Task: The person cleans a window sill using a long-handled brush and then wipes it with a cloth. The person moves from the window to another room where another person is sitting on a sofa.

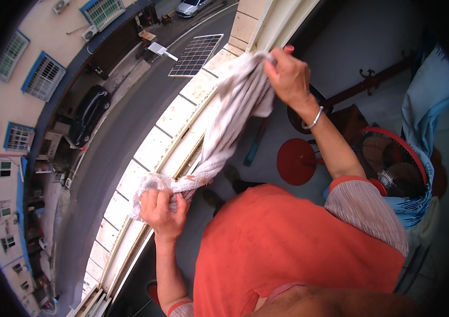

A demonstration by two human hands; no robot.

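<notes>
A long pale pinkish-white cloth [229, 119], ribbed and bunched lengthwise, stretches between my two hands along an open window's sill. My left hand [163, 208] is closed on its lower, bunched end, which rests over the window track [177, 164]. Farther up and to the right, my right hand [289, 76] grips the other end, its fingers folded round the fabric. A bracelet circles my right wrist. Between the hands the cloth hangs partly over the sill's inner edge. A small red tip [289, 49] shows just beyond my right hand; I cannot tell what it belongs to.
Outside the tiled ledge [153, 142] lies a street far below, with a solar panel [196, 55] close by and a black car [91, 113]. Indoors to my right are a red-rimmed fan [393, 158], a round red base [295, 161] and hanging blue cloth [430, 100].
</notes>
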